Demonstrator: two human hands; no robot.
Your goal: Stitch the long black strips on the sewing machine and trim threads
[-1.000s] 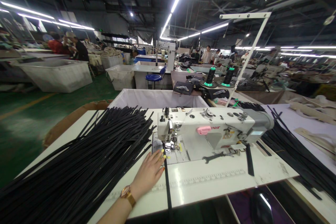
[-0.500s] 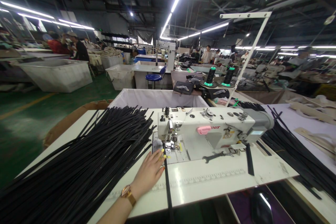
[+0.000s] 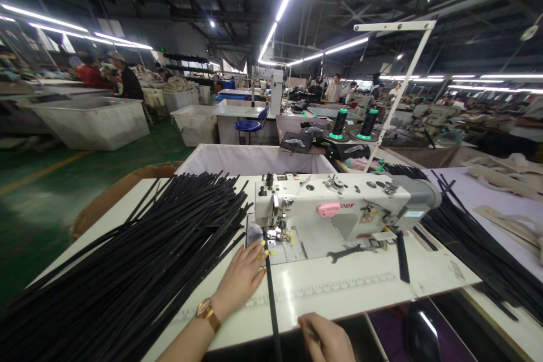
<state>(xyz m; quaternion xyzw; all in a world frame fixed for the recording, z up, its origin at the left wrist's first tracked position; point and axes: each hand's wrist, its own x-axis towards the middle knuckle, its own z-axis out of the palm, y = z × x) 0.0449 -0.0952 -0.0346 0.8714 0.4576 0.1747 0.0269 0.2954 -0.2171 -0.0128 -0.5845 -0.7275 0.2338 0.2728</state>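
In the head view, your left hand [image 3: 244, 271] lies palm down with its fingers stretched out, not clenched, and the fingertips rest by the black strap [image 3: 272, 300] in front of the sewing machine [image 3: 305, 201]. You wear a gold watch [image 3: 204, 308] on that wrist. The strap's far end is under the needle area of the machine; from there it runs toward you across the white counter [image 3: 237, 328] and over the front edge, between your two hands.

Your right hand [image 3: 328, 340] is at the counter's front edge, to the right of the strap and apart from it. Its fingers are curled, but whether it grips anything is not clear.

To your left, a large pile of black straps [image 3: 127, 254] spreads over the counter beside your left forearm. A wrench [image 3: 350, 253] lies just in front of the machine, and a measuring tape [image 3: 348, 285] runs along the counter nearer to you. A pink holder [image 3: 330, 210] sits on the machine's front. Two black thread spools [image 3: 340, 123] stand behind the machine, and another bundle of straps [image 3: 487, 254] lies to the right.
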